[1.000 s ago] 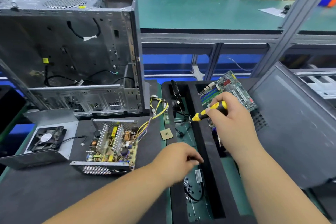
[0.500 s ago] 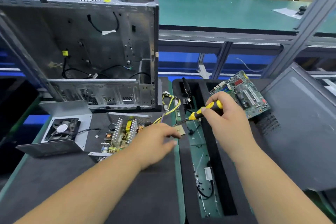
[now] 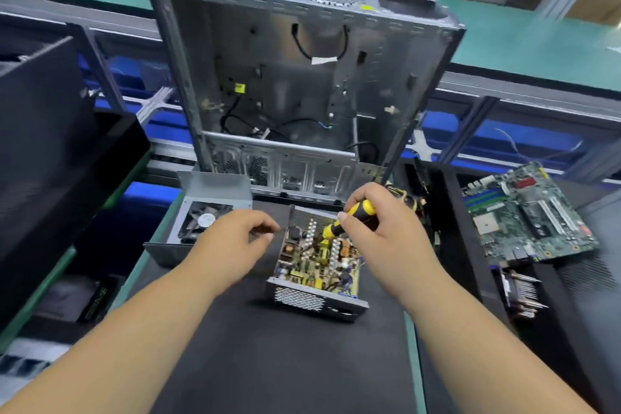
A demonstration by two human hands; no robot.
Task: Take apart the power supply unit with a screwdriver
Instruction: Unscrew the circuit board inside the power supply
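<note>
On the black mat in front of the person sits the opened power supply unit point(image 3: 317, 265), a grey metal tray with its yellow-brown circuit board and silver heatsinks exposed. The right hand point(image 3: 386, 232) grips a yellow-and-black screwdriver point(image 3: 349, 220), tip angled down into the board. The left hand point(image 3: 235, 242) hovers just left of the tray, fingers loosely curled, holding nothing I can see. Its fan cover point(image 3: 205, 215) lies off to the left, with the gutted grey computer case point(image 3: 302, 77) behind. Risk imo: nothing pins the tray, so it could skid, or the tip could slip into components or capacitors.
</note>
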